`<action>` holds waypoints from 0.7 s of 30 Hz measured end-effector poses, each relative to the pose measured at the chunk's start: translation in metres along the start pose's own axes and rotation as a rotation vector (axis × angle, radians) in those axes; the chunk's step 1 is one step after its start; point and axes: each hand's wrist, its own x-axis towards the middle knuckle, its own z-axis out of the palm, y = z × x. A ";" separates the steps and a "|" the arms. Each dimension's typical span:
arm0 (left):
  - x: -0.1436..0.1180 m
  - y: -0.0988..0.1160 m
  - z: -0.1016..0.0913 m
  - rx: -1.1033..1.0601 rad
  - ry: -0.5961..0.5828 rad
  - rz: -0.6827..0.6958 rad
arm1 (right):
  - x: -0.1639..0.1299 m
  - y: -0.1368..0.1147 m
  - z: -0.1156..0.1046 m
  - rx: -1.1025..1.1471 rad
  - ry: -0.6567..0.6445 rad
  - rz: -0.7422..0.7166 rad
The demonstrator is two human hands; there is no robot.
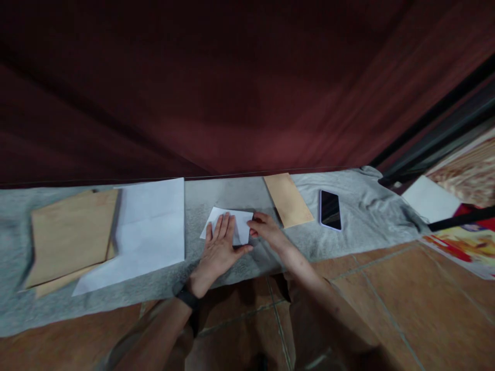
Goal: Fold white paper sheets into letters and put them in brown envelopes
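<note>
Grip first: the left hand (218,247) lies flat and open-fingered on the small folded white paper (243,226), pinning it to the grey cloth (348,237) spread over the tiled floor (386,299); nothing is clasped in it. The right hand (266,229) pinches that paper's edge at 3 o'clock between fingertips, though motion blur makes the exact hold hard to read.

Risks, as a judgement: the cloth is soft and rumpled, so a crease pressed here could run crooked, and if the palm slides, the paper may skew or the cloth may bunch beneath it. The dark phone (330,208) lies near, at 2 o'clock of the hands, and a sweeping wrist could nudge it.

As for containers, the tan envelope (288,198) lies just beyond the right hand at 1 o'clock, flat; whether anything is inside cannot be told. At 9 o'clock a large white sheet (154,221) lies overlapped by a brown board (69,232), well apart from the hands.
</note>
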 end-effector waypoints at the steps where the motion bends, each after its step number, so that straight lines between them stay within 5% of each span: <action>1: 0.000 0.003 -0.003 -0.026 0.012 0.025 | -0.002 -0.003 0.002 0.067 -0.031 -0.016; 6: 0.005 0.013 -0.024 -0.387 0.172 0.000 | -0.013 -0.021 0.003 0.214 -0.107 -0.123; 13: 0.022 -0.001 -0.048 -1.483 0.455 -0.558 | -0.009 -0.015 -0.001 0.262 0.061 -0.037; 17: 0.024 -0.007 -0.045 -1.661 0.422 -0.667 | -0.009 -0.007 0.004 0.288 -0.085 0.033; 21: 0.019 -0.021 -0.032 -1.550 0.354 -0.699 | -0.001 0.000 -0.002 0.129 -0.002 -0.019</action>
